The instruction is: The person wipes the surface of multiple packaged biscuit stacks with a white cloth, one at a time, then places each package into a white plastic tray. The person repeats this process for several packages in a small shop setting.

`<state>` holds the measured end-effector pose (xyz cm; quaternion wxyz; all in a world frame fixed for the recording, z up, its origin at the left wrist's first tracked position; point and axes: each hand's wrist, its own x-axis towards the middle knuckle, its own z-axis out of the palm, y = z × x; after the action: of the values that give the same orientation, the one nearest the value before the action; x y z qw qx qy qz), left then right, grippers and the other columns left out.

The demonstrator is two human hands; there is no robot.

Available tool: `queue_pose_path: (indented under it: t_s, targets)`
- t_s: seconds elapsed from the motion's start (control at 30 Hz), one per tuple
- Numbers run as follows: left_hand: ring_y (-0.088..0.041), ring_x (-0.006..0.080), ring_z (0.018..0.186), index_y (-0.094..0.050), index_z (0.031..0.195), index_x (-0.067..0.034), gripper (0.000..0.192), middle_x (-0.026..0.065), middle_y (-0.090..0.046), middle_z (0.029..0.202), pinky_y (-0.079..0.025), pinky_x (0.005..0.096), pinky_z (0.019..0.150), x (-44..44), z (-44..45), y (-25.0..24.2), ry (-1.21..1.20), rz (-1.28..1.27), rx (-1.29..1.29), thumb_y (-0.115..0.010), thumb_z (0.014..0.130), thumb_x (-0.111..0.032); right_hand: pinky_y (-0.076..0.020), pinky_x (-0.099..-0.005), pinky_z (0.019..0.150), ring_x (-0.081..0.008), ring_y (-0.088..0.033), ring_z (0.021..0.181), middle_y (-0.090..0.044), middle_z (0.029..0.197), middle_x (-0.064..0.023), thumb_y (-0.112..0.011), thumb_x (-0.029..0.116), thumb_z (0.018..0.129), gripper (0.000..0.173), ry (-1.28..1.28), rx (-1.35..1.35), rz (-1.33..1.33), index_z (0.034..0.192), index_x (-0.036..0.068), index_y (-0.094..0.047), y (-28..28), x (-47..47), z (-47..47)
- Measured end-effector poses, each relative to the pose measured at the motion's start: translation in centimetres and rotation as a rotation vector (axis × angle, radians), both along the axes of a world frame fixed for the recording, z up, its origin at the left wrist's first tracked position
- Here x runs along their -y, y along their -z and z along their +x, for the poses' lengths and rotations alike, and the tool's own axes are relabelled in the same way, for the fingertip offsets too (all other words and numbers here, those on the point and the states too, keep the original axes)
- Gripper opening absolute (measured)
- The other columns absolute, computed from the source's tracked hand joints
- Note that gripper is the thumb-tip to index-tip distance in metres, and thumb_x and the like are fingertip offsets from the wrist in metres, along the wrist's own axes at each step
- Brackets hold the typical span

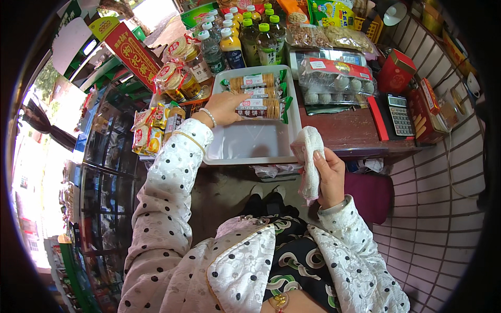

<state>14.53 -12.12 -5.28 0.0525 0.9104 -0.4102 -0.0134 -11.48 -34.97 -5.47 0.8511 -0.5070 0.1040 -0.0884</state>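
A white plastic tray lies on the table in front of me, with three packs of round biscuits across its far half. My left hand rests over the left ends of the middle and nearest packs. Its fingertips touch the nearest biscuit pack; whether they grip it I cannot tell. The middle biscuit pack and the far biscuit pack lie close behind. My right hand holds a folded white cloth upright between thumb and fingers, off the tray's near right corner.
Drink bottles stand behind the tray. Bagged snacks and jars are at the left. To the right are a clear egg carton on a scale, a calculator and a red box. A purple seat is below.
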Motion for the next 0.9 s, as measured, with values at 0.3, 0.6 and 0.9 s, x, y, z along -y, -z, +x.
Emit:
queue_pose_path:
  t_s: [0.3, 0.6, 0.9]
  targets:
    - [-0.057, 0.0349, 0.106, -0.056, 0.128, -0.01, 0.065, 0.0143, -0.059, 0.113, -0.049, 0.0415, 0.084, 0.3, -1.1, 2.4, -0.073, -0.115, 0.081, -0.082, 0.07, -0.022, -0.0473, -0.0219, 0.058, -0.0057, -0.059, 0.065, -0.067, 0.084, -0.0028, -0.06, 0.013, 0.097, 0.023, -0.011, -0.003, 0.005, 0.113, -0.003, -0.064, -0.1, 0.0, 0.0]
    - [-0.057, 0.0294, 0.106, -0.061, 0.117, -0.01, 0.058, 0.0124, -0.062, 0.105, -0.04, 0.0401, 0.09, 1.9, -3.7, 1.1, -0.052, -0.051, 0.254, -0.083, 0.067, -0.029, -0.0475, -0.0219, 0.059, -0.006, -0.059, 0.066, -0.068, 0.085, -0.003, -0.06, 0.013, 0.097, 0.024, -0.032, 0.0, -0.002, 0.113, -0.003, -0.063, 0.0, -0.7, 0.3]
    - [-0.058, 0.0298, 0.106, -0.061, 0.115, -0.009, 0.052, 0.0131, -0.064, 0.106, -0.039, 0.0424, 0.092, 2.6, -3.0, 2.5, -0.053, 0.024, 0.264, -0.081, 0.07, -0.028, -0.0472, -0.0219, 0.056, -0.0062, -0.059, 0.064, -0.067, 0.083, -0.0028, -0.06, 0.014, 0.097, 0.023, -0.032, -0.008, -0.015, 0.112, -0.003, -0.064, -0.5, -1.3, 0.4]
